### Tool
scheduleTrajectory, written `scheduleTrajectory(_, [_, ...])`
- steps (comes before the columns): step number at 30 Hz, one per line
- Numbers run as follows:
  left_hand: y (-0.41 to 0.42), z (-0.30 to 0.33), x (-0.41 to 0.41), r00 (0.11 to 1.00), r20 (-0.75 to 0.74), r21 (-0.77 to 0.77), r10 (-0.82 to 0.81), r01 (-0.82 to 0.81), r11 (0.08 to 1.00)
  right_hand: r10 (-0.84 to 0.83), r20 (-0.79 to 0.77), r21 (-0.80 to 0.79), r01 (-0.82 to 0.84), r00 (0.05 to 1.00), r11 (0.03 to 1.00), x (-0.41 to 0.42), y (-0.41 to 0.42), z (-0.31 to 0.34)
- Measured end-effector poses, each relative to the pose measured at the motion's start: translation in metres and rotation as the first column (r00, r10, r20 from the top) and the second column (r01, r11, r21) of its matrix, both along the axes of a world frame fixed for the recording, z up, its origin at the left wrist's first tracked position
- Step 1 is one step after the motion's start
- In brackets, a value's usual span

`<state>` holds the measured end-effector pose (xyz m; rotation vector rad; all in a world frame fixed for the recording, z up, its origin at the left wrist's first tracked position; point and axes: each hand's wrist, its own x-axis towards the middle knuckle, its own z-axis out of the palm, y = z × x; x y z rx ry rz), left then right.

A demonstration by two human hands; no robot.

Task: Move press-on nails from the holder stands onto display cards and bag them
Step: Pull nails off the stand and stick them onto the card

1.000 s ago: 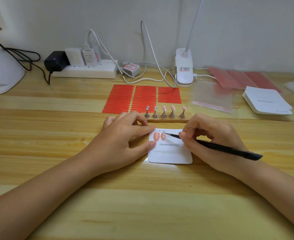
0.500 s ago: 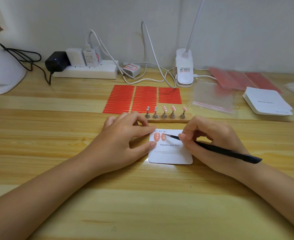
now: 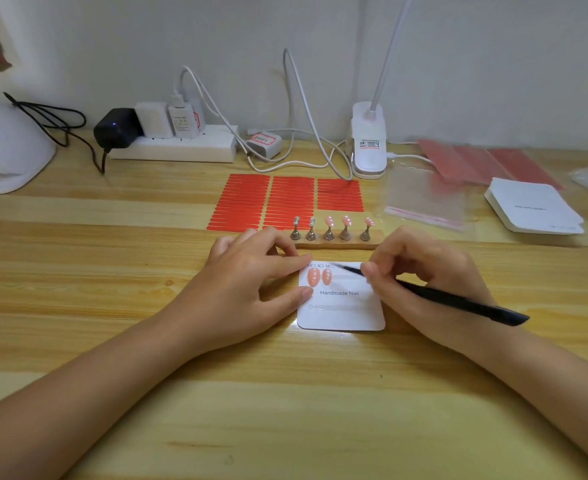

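Observation:
A white display card (image 3: 346,311) printed "Handmade Nail" lies on the wooden desk, with two pink press-on nails (image 3: 319,276) stuck at its upper left. My left hand (image 3: 247,282) rests on the card's left edge, index finger and thumb touching it. My right hand (image 3: 424,278) grips black tweezers (image 3: 434,294), their tip just above the card's top edge, right of the two nails. Behind the card a wooden holder base (image 3: 337,243) carries several metal stands: the two on the left are bare, three on the right bear pink nails (image 3: 347,221).
Red adhesive strip sheets (image 3: 285,200) lie behind the holder. Clear bags (image 3: 424,199), a stack of white cards (image 3: 531,211) and pinkish sheets (image 3: 486,164) lie at the right. A power strip (image 3: 174,147), cables, a clip lamp (image 3: 368,147) and a white nail lamp (image 3: 5,150) line the back.
The tweezers' tip has lifted off the second nail and moved slightly up and right. My left hand has stayed on the card's edge.

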<state>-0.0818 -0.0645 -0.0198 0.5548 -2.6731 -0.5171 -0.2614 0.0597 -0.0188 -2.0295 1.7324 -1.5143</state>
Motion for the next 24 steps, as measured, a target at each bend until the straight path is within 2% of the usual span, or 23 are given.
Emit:
scheduleTrajectory(3, [0.002, 0.001, 0.001, 1.0, -0.015, -0.022, -0.006, 0.005, 1.0, -0.075, 0.269, -0.008, 0.08, 0.96, 0.997, 0.001, 0.001, 0.005])
scheduleTrajectory(6, [0.003, 0.002, 0.002, 0.999, -0.042, -0.047, -0.02, 0.018, 0.999, -0.102, 0.379, 0.009, 0.106, 0.92, 0.994, 0.0, 0.001, 0.009])
scheduleTrajectory(10, [0.004, 0.004, 0.002, 0.993, -0.118, -0.033, -0.003, -0.001, 0.999, -0.098, 0.408, 0.049, 0.085, 0.908, 0.995, 0.0, 0.002, 0.013])
scheduleTrajectory(14, [0.004, 0.008, 0.003, 0.987, -0.163, 0.023, 0.007, -0.004, 1.0, -0.121, 0.35, 0.092, 0.095, 0.929, 0.991, -0.002, 0.002, 0.014])
scheduleTrajectory(19, [0.001, 0.02, -0.002, 0.972, -0.234, -0.028, -0.014, 0.008, 1.0, -0.127, 0.393, 0.117, 0.088, 0.911, 0.989, 0.0, 0.002, 0.016])
scheduleTrajectory(24, [-0.009, 0.023, -0.023, 0.978, -0.199, -0.042, 0.07, -0.079, 0.996, -0.163, 0.431, 0.11, 0.128, 0.887, 0.986, 0.001, 0.001, 0.017])
